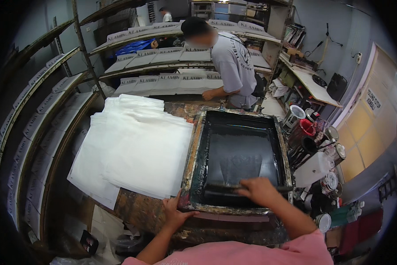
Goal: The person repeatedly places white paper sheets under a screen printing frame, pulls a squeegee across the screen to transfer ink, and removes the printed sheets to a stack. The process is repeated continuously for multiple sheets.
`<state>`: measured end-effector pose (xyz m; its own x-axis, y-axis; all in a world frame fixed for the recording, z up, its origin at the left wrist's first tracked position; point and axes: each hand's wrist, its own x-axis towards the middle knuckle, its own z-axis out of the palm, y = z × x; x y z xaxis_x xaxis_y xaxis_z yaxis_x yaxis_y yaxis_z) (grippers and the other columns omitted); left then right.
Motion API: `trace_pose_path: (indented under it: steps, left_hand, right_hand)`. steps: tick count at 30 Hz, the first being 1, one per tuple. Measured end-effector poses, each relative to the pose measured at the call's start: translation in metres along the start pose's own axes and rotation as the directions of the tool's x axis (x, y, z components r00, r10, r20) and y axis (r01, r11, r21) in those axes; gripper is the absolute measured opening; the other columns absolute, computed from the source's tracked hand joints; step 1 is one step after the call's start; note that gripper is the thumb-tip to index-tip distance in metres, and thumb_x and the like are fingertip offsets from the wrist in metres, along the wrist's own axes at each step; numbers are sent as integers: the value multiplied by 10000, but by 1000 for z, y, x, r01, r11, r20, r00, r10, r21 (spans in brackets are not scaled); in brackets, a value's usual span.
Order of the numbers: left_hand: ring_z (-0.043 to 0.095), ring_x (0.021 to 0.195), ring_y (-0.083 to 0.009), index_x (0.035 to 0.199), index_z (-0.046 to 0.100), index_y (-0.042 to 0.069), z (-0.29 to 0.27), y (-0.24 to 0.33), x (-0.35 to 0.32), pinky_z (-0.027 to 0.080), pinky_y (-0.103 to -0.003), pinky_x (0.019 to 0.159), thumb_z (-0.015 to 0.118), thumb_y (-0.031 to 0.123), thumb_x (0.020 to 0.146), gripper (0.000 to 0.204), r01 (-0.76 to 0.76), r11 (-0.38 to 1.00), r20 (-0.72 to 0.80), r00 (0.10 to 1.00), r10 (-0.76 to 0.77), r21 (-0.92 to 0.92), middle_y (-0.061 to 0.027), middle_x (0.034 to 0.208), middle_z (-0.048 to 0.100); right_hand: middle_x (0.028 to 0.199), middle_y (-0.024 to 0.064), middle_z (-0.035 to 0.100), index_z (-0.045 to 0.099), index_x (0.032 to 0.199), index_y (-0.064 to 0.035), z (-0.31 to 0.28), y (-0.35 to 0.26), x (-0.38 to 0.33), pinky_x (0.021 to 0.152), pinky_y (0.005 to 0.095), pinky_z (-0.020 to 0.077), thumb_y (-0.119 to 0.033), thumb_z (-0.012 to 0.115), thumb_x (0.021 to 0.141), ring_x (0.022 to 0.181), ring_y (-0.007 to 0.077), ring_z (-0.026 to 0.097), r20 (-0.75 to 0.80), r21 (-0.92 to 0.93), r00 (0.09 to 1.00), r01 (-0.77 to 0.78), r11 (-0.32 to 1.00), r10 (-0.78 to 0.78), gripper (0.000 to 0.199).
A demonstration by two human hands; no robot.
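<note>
A screen-printing frame [195, 152] with a worn, ink-stained wooden rim lies on the table in front of me. Dark ink borders its mesh [240, 150], where a faint pattern shows. My right hand [258, 191] is closed around a dark squeegee [220, 188] that lies crosswise over the near part of the mesh. At the near left corner of the frame rests my left hand [175, 214], thumb and forefinger spread along the two edges. The fingers' undersides are hidden. Left of the frame sits a thick, uneven stack of white sheets [141, 150].
A stained wooden table [138, 207] bears the frame. Ink cans and a red-rimmed pot [307, 127] crowd its right side. Shelves of printed sheets [43, 145] stand left and behind. Across the table, a person in a grey shirt [236, 62] bends by the far racks.
</note>
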<state>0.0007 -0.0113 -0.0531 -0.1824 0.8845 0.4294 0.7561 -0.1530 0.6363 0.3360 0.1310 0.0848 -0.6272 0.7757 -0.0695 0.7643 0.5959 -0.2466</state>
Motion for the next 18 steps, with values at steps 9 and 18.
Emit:
trace_pose_path:
  steps: [9, 18]
  left_hand:
    - [641, 1084, -197, 1574, 473, -67, -28, 93, 93, 538, -372, 948, 987, 321, 812, 998, -6, 644, -204, 951, -233, -765, -119, 1260, 688]
    - [680, 986, -194, 1171, 683, -44, 86, 8, 267, 539, -337, 837, 738, 184, 1035, 271, 74, 787, 18, 997, -79, -612, -124, 1040, 724]
  right_hand:
    - [992, 141, 622, 656, 1142, -60, -89, -84, -35, 1029, 551, 407, -359, 765, 871, 1010, 349, 589, -604, -272, 794, -116, 955, -75, 417]
    - [793, 170, 693, 725, 855, -25, -210, -54, 53, 828, 499, 472, -420, 680, 948, 822, 376, 681, -788, -296, 592, -128, 947, -166, 408]
